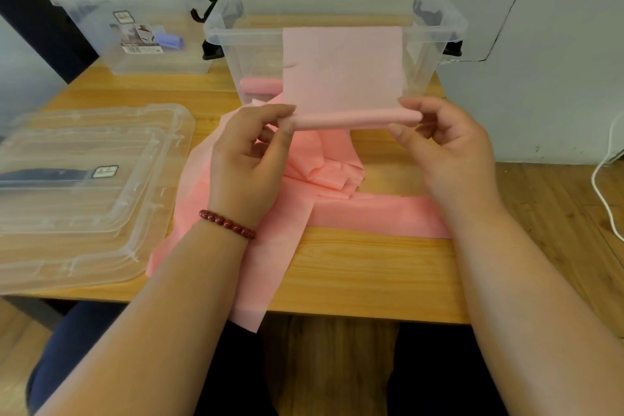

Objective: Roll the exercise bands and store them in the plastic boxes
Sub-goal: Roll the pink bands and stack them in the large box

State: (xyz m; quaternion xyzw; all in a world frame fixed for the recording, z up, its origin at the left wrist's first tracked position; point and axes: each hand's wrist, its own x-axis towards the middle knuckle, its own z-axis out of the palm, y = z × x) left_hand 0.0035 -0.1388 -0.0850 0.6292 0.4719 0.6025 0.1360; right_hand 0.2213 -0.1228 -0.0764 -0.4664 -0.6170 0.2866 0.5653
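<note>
mid-roll, the pink exercise band [354,120] is pinched endwise by left hand [250,159] and right hand [449,152]; slack above them is likely to be wound next.

on the table [371,273], the left box [101,27] stands at the back left, with the centre box [439,30] just to its right. a small roll [170,40] lies in the left box and a stored roll [260,84] lies in the centre box. the stacked lids [84,213] lie at the front left. in front of the centre box, the left hand [250,159] and right hand [445,152] pinch the two ends of the half-rolled band [354,120] above the loose band [324,172], which is heaped on the table and hangs over its front edge. a cable [604,186] lies on the floor to the right.
</note>
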